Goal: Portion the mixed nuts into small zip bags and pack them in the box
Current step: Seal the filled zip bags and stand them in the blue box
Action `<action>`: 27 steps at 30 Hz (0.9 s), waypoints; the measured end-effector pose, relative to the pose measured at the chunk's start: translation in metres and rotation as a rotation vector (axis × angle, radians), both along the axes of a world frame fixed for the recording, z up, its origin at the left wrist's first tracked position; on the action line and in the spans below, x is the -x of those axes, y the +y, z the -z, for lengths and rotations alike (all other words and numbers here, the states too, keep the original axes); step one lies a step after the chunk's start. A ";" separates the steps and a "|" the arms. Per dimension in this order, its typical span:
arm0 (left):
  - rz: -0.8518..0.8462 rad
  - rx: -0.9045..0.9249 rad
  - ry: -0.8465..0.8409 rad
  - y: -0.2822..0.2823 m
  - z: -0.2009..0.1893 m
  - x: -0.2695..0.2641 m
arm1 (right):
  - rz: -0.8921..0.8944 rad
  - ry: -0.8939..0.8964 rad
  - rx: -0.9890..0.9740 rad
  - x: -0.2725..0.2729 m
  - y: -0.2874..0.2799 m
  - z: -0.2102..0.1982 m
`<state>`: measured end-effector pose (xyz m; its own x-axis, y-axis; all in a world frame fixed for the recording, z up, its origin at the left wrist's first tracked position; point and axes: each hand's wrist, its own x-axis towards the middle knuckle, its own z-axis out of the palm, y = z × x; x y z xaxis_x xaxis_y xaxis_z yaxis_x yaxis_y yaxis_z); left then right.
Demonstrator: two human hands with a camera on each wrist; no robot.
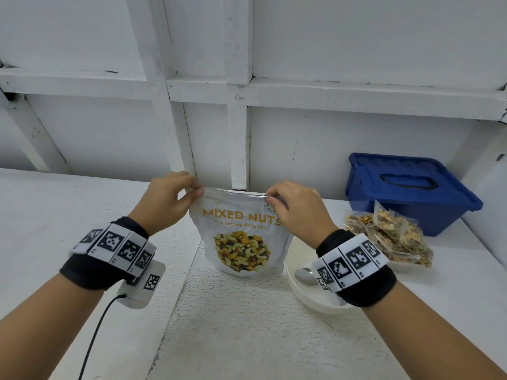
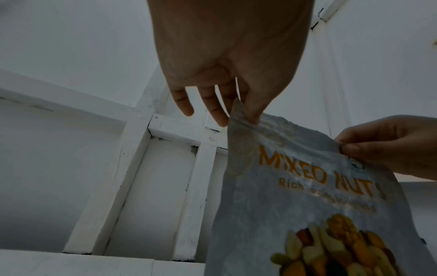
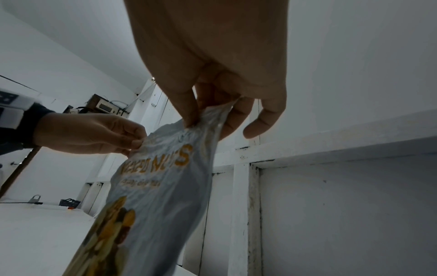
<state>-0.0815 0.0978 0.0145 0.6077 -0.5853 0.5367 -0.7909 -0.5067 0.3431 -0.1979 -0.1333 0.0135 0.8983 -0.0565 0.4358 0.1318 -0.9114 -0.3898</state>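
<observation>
A white pouch printed MIXED NUTS stands upright on the table in front of me. My left hand pinches its top left corner, thumb against fingers. My right hand pinches the top right corner the same way. In the left wrist view the pouch hangs from my left hand, and in the right wrist view the pouch is held by my right hand. Several small filled zip bags lie in a pile at the right. Behind them sits the blue box, lid on.
A white plate with a metal spoon on it lies just right of the pouch, under my right wrist. The white table runs up to a white panelled wall close behind the pouch.
</observation>
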 end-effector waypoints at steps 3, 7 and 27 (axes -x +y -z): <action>-0.005 0.094 0.083 -0.003 0.003 0.001 | -0.026 -0.043 -0.054 0.004 -0.005 0.001; 0.016 0.264 0.414 -0.005 0.004 0.008 | 0.076 -0.156 -0.122 0.028 -0.021 0.007; 0.018 0.674 0.963 -0.035 0.042 0.008 | 0.715 0.569 -0.944 0.140 -0.055 0.103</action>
<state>-0.0897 0.0625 -0.0270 0.9262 -0.3713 0.0651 -0.0645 0.0142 0.9978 -0.3381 -0.1888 -0.0891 0.5867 -0.6661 -0.4605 -0.6564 -0.0582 -0.7521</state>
